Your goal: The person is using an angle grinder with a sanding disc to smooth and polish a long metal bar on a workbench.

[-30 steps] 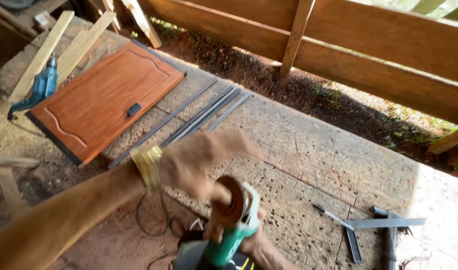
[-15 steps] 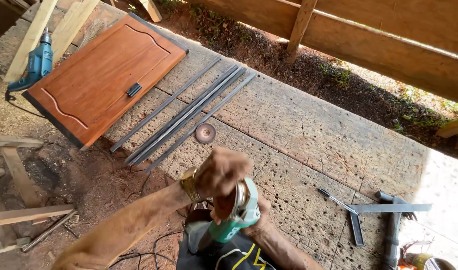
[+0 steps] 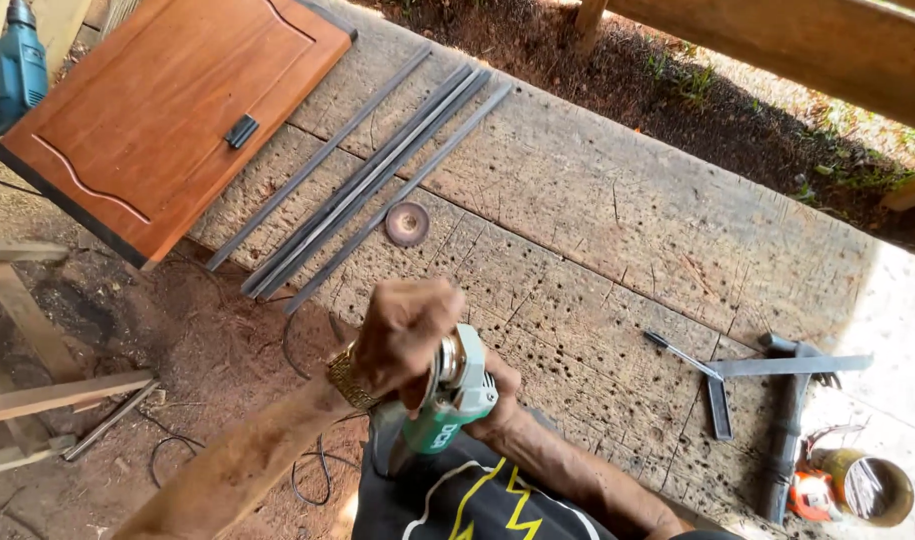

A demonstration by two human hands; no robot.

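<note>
My right hand (image 3: 499,392) grips the body of a green angle grinder (image 3: 447,415), held close against my chest at the bottom middle. My left hand (image 3: 402,335) is closed over the grinder's head, where the metal guard (image 3: 447,362) shows between the fingers; a gold watch sits on that wrist. A loose round grinding disc (image 3: 407,223) lies flat on the worn wooden workbench (image 3: 617,230), beyond my hands. Several long thin metal bars (image 3: 377,185) lie side by side on the bench to the left of the disc.
A brown wooden cabinet door (image 3: 167,110) with a small black hinge rests at the bench's left end, a blue drill (image 3: 12,75) beside it. At the right lie a steel square (image 3: 767,368), a hammer (image 3: 787,430), a screwdriver and a tin. A black cable trails over the dirt floor.
The view has shifted toward the bench. My left hand dropped from above the grinder onto its head, and the disc seen on the grinder a second ago now lies on the bench.
</note>
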